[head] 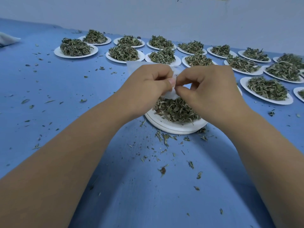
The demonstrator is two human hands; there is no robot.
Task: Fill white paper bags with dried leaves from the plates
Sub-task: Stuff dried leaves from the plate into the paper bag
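The left hand (148, 83) and right hand (202, 86) are meeting at centre, curled fingers and thumbs pinching a white paper bag (171, 93) (mostly hidden, any print unreadable). Just below, dried leaves (177, 111) are lying heaped on stacked plates (174, 129). From 10 to 3 o'clock other plates (75, 56) are crowding; blue table (148, 186) is lying open toward 6 and 8.

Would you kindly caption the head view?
Left hand and right hand pinch a white paper bag above a plate of dried leaves.

A blue cloth (65, 96) lies spread wide and meets a plain pale wall (148, 17) at the back.
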